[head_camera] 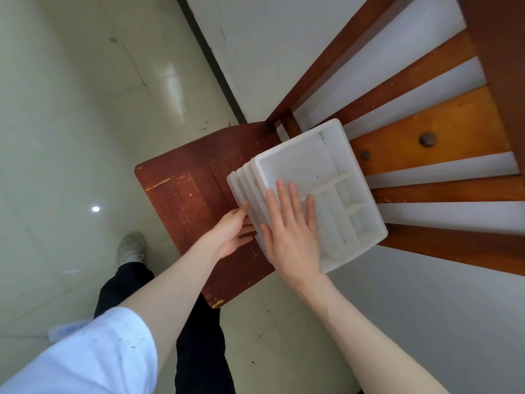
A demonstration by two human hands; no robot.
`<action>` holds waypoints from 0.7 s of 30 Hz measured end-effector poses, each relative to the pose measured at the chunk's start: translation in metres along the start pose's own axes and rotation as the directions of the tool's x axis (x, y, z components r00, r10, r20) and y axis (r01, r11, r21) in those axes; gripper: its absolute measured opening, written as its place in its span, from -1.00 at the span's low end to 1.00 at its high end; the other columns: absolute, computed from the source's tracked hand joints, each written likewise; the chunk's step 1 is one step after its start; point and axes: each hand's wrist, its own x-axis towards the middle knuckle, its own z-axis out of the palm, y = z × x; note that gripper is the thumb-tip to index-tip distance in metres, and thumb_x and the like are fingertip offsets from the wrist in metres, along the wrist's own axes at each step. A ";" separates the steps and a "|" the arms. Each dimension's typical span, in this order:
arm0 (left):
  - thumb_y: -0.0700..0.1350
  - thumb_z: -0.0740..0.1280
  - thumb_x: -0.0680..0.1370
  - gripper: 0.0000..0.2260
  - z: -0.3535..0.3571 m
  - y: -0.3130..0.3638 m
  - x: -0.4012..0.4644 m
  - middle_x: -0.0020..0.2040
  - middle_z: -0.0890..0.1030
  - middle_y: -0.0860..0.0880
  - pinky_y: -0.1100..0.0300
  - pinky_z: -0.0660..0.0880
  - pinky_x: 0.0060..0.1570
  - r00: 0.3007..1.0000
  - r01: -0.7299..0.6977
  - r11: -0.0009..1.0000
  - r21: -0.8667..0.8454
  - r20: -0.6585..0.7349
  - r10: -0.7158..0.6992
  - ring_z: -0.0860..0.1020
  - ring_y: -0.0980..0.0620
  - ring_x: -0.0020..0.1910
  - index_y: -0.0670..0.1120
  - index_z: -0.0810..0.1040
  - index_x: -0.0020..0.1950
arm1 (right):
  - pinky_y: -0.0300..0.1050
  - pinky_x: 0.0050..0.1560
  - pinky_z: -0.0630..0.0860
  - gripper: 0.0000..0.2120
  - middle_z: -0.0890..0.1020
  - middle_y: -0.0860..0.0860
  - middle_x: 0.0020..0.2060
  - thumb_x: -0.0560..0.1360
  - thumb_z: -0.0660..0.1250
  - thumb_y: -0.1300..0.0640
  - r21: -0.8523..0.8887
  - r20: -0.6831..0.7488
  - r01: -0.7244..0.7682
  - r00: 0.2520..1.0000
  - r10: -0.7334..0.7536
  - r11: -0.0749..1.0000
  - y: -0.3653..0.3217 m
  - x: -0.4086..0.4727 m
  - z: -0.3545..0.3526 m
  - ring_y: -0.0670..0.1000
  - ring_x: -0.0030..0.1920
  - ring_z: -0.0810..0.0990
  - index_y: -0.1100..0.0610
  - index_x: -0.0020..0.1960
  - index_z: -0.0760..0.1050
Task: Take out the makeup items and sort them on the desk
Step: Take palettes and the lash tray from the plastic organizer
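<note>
A stack of white plastic organiser trays lies on a dark red wooden chair seat. The top tray has several small compartments at its near end, and I see no makeup items in it. My right hand lies flat on the top tray with straight fingers spread. My left hand is at the stack's left near edge, thumb against the side, fingers reaching under or beside the trays and partly hidden.
The chair's slatted wooden back rises behind the trays against a white wall. Pale tiled floor surrounds the chair. My leg in black trousers and a white shoe stand to the chair's left.
</note>
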 end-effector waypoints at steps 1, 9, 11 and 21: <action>0.16 0.11 0.59 -0.57 -0.003 -0.001 -0.003 0.17 0.55 -0.12 -0.01 0.38 0.27 1.000 0.003 1.000 0.002 0.017 -0.003 0.50 -0.10 0.19 -0.07 0.39 0.32 | 0.28 0.39 0.06 -0.48 0.32 0.23 0.40 0.50 0.33 0.15 0.036 -0.021 0.042 0.999 -0.041 0.998 -0.008 0.001 -0.001 0.23 0.43 0.23 0.26 0.40 0.31; 0.13 0.15 0.58 -0.62 -0.042 -0.008 -0.027 0.16 0.55 -0.14 0.02 0.40 0.25 1.000 0.005 0.999 -0.036 0.008 -0.004 0.52 -0.07 0.16 -0.06 0.43 0.28 | -0.02 0.38 0.32 -0.43 0.08 0.16 0.51 0.54 0.07 0.36 0.327 0.327 -0.025 0.941 -0.089 0.945 -0.040 0.010 0.020 0.10 0.50 0.11 0.23 0.51 -0.01; 0.08 0.15 0.59 -0.60 -0.051 -0.009 -0.032 0.17 0.54 -0.17 0.00 0.36 0.29 1.000 0.003 0.999 -0.037 0.004 -0.003 0.51 -0.09 0.17 -0.12 0.39 0.33 | -0.01 0.36 0.34 -0.47 0.08 0.13 0.51 0.61 0.05 0.20 0.271 0.388 -0.074 0.921 -0.038 0.960 -0.038 0.006 0.032 0.08 0.49 0.12 0.21 0.52 -0.04; 0.06 0.14 0.60 -0.65 -0.079 -0.019 -0.052 0.17 0.52 -0.11 0.01 0.40 0.26 0.999 0.008 0.999 -0.049 0.050 -0.006 0.52 -0.05 0.15 -0.11 0.37 0.29 | 0.10 0.42 0.24 -0.39 -0.07 0.13 0.53 0.61 0.05 -0.01 0.141 0.513 -0.337 0.829 0.223 0.931 -0.058 0.013 0.062 0.16 0.50 0.06 0.11 0.53 -0.18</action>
